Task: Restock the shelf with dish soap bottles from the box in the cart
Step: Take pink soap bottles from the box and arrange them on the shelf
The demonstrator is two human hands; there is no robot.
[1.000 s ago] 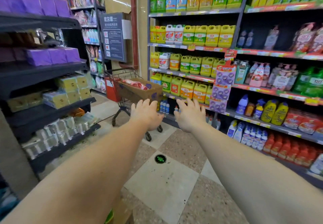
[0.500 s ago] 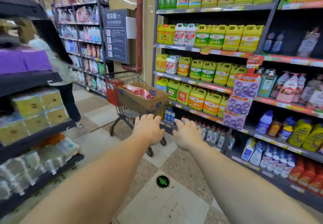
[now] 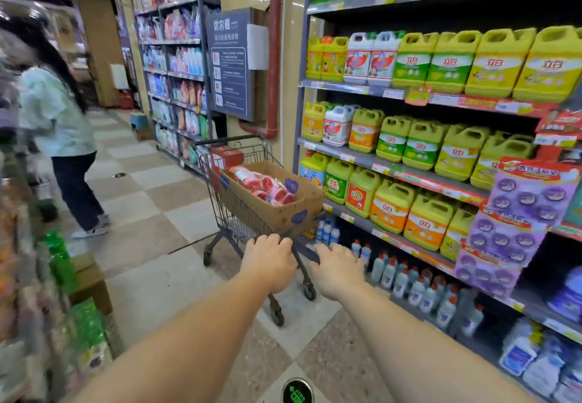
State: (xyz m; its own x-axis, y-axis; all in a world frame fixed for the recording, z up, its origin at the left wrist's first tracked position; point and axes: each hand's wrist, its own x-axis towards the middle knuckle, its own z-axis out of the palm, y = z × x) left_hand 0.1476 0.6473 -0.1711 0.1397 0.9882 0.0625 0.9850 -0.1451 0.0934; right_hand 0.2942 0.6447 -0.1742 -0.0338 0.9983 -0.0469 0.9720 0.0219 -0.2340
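Both arms reach out ahead of me toward the cart, which stands in the aisle just beside the shelf on my right. My left hand is at the near end of the cart, its fingers curled down over the dark handle bar, so I read it as gripping the bar. My right hand hovers just to the right of it with the fingers spread and fairly straight; it looks open, and I cannot tell whether it touches the bar at all.

The cardboard box sits tilted in the cart's basket, its near corner jutting over the wire rim. Inside it lie the dish soap bottles, red and pink, on their sides (the labels are too blurred for me to read).

The shelf is stocked with rows of yellow, green and orange jugs on its upper tiers, and small white bottles with red caps on the bottom tier, near my right hand. A purple hanging display blocks part of the shelf further right.

On the left of the aisle a person in a pale top stands well apart from the cart, on the checkered floor.
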